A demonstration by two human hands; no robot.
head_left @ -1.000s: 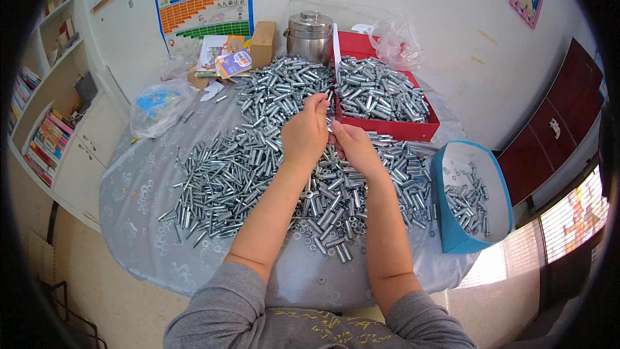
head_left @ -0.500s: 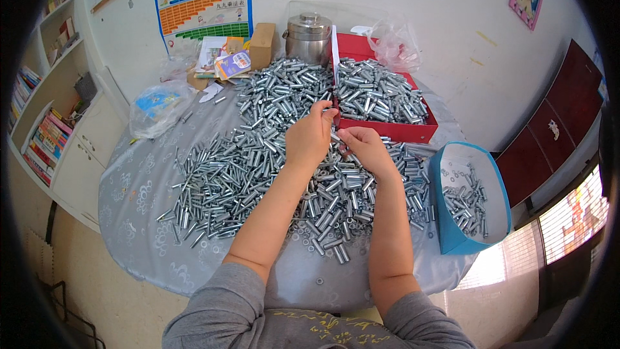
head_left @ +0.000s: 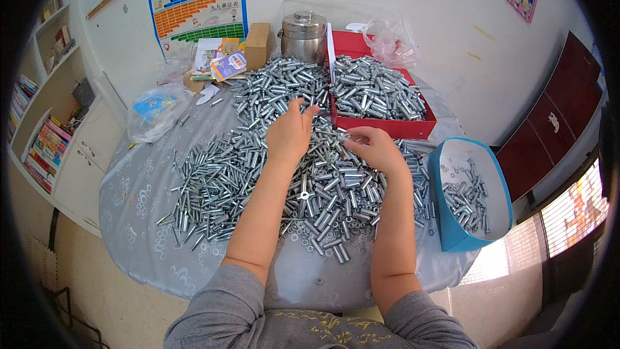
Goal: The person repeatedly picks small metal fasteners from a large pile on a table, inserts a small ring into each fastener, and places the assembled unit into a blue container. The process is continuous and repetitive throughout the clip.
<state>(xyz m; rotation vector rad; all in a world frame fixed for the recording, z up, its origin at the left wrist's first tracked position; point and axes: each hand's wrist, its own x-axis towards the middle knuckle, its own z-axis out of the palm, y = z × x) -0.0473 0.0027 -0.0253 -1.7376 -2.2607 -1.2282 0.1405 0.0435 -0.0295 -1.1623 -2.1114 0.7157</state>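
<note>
My left hand [head_left: 289, 136] is over the heap of silvery metal sleeves and bolts [head_left: 219, 181], its thumb and forefinger apart with nothing seen between them. To its right, my right hand [head_left: 378, 149] hovers over the same heap, thumb and curled fingers slightly apart; I make out nothing held there. Below my left hand shows a bright metal piece with a ring at its end [head_left: 305, 195]; whether it lies on the heap or is in the air I cannot tell. Behind my hands stands a red box [head_left: 387, 128] full of sleeves.
A blue-rimmed bin [head_left: 465, 243] at the right holds several bolts and rings. Along the back stand a steel pot [head_left: 303, 35], a cardboard box [head_left: 258, 46] and booklets [head_left: 227, 64]. A plastic bag [head_left: 155, 113] lies at the left. Loose nuts lie near the table's front.
My hands have drawn apart, the left going left and its finger and thumb spreading. The right hand's pinch has loosened. A ringed metal piece now shows below my left hand.
</note>
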